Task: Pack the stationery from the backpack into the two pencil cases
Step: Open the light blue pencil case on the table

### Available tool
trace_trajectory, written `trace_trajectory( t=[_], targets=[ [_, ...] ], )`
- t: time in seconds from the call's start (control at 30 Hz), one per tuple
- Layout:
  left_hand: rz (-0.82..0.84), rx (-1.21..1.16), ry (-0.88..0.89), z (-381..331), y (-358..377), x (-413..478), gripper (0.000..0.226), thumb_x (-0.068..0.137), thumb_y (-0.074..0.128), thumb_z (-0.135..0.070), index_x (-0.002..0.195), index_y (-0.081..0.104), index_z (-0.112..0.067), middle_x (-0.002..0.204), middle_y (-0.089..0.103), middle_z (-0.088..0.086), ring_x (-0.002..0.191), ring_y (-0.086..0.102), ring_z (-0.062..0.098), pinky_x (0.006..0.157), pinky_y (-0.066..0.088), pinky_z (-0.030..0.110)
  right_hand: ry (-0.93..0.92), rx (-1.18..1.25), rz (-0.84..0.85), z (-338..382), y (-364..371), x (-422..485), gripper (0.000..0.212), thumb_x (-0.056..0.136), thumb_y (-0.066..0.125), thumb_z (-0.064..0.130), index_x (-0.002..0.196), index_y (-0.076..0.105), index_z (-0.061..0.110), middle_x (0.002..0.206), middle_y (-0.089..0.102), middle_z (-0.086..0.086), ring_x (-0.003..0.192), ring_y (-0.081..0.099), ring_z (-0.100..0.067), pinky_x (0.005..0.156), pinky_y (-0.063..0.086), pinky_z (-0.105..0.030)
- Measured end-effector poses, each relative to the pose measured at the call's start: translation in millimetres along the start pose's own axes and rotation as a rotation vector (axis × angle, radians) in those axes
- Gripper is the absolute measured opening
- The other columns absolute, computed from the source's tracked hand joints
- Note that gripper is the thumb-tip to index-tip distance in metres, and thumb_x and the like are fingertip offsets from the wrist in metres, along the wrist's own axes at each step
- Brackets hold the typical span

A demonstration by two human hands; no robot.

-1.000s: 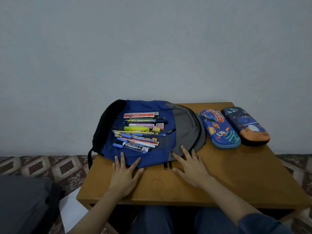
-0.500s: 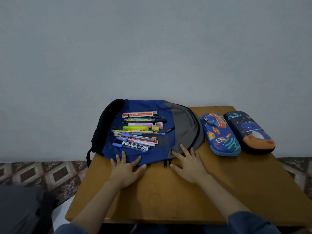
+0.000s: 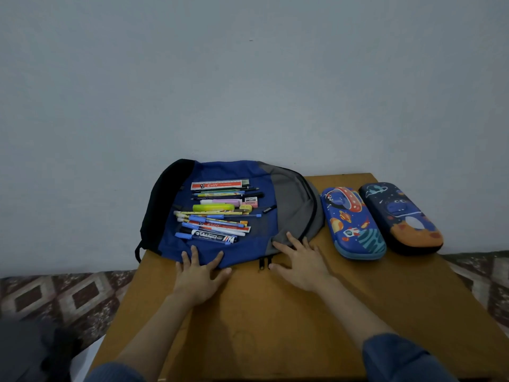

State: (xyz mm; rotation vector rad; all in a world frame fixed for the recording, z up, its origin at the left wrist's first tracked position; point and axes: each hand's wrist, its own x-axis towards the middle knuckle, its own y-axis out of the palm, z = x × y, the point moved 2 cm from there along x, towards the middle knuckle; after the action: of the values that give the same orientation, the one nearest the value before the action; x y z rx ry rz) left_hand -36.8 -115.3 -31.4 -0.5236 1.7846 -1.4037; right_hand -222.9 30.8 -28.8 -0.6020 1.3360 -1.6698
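The stationery [image 3: 217, 216] lies in a loose row-upon-row heap on top of the flat backpack [image 3: 292, 205], which fills the far left corner of the table [image 3: 275, 326] and hangs a little over its left edge. Spread out this way, each ruler, pen, highlighter and eraser looks easy to pick out singly. Both pencil cases sit closed near the far right corner: the blue rocket case [image 3: 352, 224] just beside the backpack, the dark case [image 3: 402, 216] touching it on the outer side, both within reach of the right hand [image 3: 303, 263]. That hand lies flat with fingers straight and spread, tips on the backpack's grey panel, holding nothing. The left hand [image 3: 197, 277] lies likewise, tips on the blue near edge, probably steadying the bag. Nothing seems packed yet. The table is brown wood against a plain pale wall [image 3: 248, 92]; a patterned floor [image 3: 55, 293] shows either side.
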Motion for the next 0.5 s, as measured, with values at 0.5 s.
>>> trace_trajectory(
  t=[0.5],
  targets=[
    [-0.159,-0.046,0.226,-61,46,-32,0.100,0.061,-0.021,-0.079,0.147,-0.010,-0.030,0.157,-0.015,-0.004,0.143,-0.018,0.015,0.115,-0.012,0.039,0.270,-0.085,-0.215,-91,-32,-46,0.063,0.096,0.045,0.033,0.148,0.009,0.040,0.159,0.001,0.007,0.145,-0.005,-0.034,0.107,0.025,-0.065]
  ],
)
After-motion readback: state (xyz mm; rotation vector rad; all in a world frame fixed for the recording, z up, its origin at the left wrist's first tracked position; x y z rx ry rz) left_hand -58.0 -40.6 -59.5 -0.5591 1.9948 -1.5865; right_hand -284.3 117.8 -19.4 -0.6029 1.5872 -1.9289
